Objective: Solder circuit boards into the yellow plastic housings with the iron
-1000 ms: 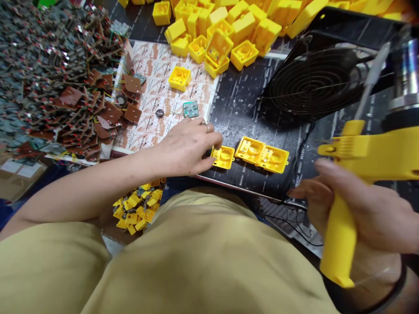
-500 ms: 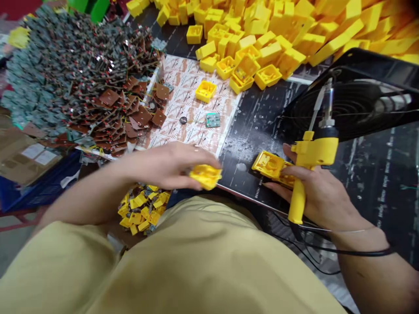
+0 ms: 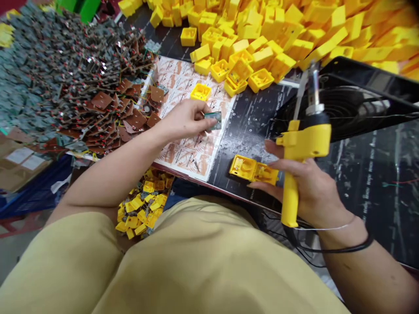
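Note:
My left hand (image 3: 191, 120) pinches a small green circuit board (image 3: 214, 120) by its left edge, over the patterned paper sheet (image 3: 183, 157). Just behind it sits an open yellow case half (image 3: 200, 92). In my right hand (image 3: 314, 187) is a yellow soldering gun (image 3: 306, 139), its metal tip pointing away from me. Fingertips of that hand also reach round a yellow case (image 3: 252, 169) lying opened out on the black bench; whether they grip it I cannot tell. Any wires on the board are hidden by my left hand.
A big heap of circuit boards (image 3: 81, 78) stands at the left. Yellow cases (image 3: 248, 26) are piled along the back. A black fan-like unit (image 3: 353, 96) is at the right. Below the bench edge is a container of yellow pieces (image 3: 142, 211); a cable hangs by my right wrist.
My left hand has let go of a yellow case piece, which is gone from it, and moved up and forward to take hold of the circuit board. My right hand still holds the soldering gun.

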The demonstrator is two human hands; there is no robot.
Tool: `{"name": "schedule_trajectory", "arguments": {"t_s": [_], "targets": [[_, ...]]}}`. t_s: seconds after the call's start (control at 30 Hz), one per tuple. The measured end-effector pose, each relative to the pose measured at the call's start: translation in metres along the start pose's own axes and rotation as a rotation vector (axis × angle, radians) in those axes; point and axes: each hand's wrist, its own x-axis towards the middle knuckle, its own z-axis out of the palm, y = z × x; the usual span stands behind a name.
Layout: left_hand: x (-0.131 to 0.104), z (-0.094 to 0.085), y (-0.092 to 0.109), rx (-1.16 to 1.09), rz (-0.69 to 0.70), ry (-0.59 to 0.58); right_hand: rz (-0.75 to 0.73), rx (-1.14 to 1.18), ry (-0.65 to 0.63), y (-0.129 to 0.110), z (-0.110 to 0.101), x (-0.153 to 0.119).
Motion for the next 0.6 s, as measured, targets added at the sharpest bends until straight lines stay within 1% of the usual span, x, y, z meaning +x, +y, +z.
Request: {"name": "schedule_trajectory", "arguments": {"t_s": [0.07, 0.17, 0.23, 0.27, 0.33, 0.4, 0.5, 0.6], "targets": [[-0.008, 0.003, 0.014, -0.307, -0.067, -0.149, -0.001, -0.010, 0.073, -0.007, -0.001, 0.009], [-0.018, 0.019, 0.032, -0.595, -0.164, -0.345, -0.053, -0.015, 0.108, -0.020, 0.007, 0.021], [-0.023, 0.029, 0.037, -0.714, -0.209, -0.440, -0.062, -0.018, 0.146, -0.025, 0.012, 0.025], [-0.026, 0.031, 0.037, -0.747, -0.231, -0.484, -0.047, -0.016, 0.172, -0.027, 0.014, 0.025], [-0.030, 0.028, 0.033, -0.760, -0.262, -0.552, 0.002, -0.014, 0.223, -0.029, 0.014, 0.024], [-0.035, 0.019, 0.027, -0.749, -0.257, -0.559, 0.066, -0.003, 0.251, -0.032, 0.010, 0.021], [-0.045, 0.008, 0.014, -0.826, -0.217, -0.450, 0.224, 0.122, 0.284, -0.038, 0.005, 0.019], [-0.055, 0.011, 0.004, -1.012, -0.258, -0.397, 0.386, 0.262, 0.411, -0.044, 0.008, 0.018]]}}
